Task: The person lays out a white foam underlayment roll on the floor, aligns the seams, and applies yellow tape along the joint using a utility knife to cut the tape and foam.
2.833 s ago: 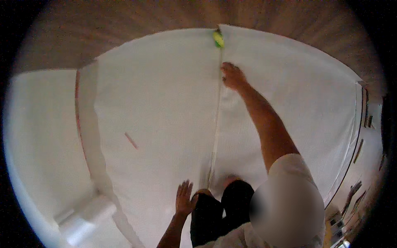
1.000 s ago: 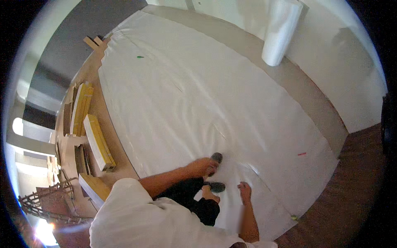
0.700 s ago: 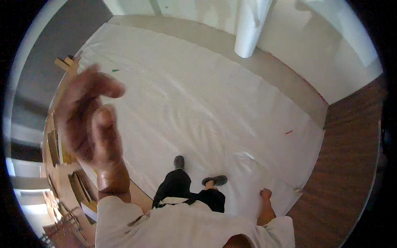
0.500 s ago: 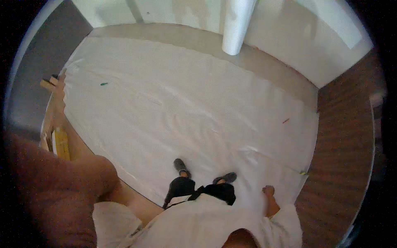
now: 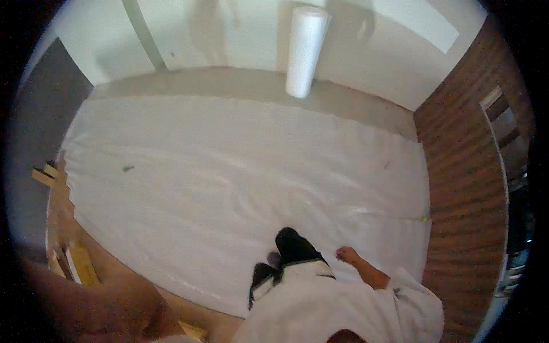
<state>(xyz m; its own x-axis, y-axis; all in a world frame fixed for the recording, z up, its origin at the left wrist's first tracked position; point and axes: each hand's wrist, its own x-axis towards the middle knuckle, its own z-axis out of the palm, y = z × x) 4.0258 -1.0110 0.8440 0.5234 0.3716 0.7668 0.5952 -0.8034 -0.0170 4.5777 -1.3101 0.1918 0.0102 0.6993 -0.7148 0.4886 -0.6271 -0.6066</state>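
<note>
A white sheet [image 5: 189, 137] covers most of the floor, wrinkled in places. My right hand [image 5: 346, 255] hangs over it, empty as far as I can see, with fingers loosely bent and apart, beside my dark-trousered legs [image 5: 294, 246]. My left hand [image 5: 108, 297] is a close, blurred shape at the lower left, its fingers unreadable. Small marks or objects lie on the sheet: a green one [image 5: 128, 168] at left, a reddish one [image 5: 387, 164] at right and a yellow-green one [image 5: 424, 219] at the right edge.
An upright white roll [image 5: 303, 51] stands near the pale back wall [image 5: 223, 34]. A dark wood-grain surface [image 5: 457, 171] runs along the right. A grey surface [image 5: 31, 126] is at left, with wood pieces [image 5: 43, 176] and yellow-white boards [image 5: 83, 263] on bare brown board.
The view has swung round and risen toward the back wall and roll. My left hand has lifted from beside my foot to near the camera, low at left. My legs have shifted.
</note>
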